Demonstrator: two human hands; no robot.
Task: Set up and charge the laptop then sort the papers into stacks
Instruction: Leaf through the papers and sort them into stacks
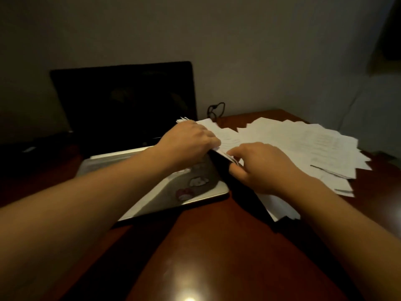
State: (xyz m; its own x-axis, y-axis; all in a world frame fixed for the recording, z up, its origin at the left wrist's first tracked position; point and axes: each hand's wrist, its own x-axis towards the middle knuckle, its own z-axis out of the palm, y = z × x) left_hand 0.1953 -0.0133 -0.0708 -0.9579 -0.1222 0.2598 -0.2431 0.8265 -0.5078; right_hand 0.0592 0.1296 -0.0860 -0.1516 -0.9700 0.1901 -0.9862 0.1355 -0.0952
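A sheaf of papers (225,135) is gripped along its edge by the left hand (188,142) and pinched at its near side by the right hand (264,168), above the right side of an open laptop (121,101) with a dark screen. A loose pile of sheets (303,144) is fanned across the wooden table (206,246) just to the right. A black cable (216,110) is looped by the wall; whether it is plugged in cannot be told. Sorting appears to be under way. Next, the sheaf probably needs to be squared and set down clear of the keyboard.
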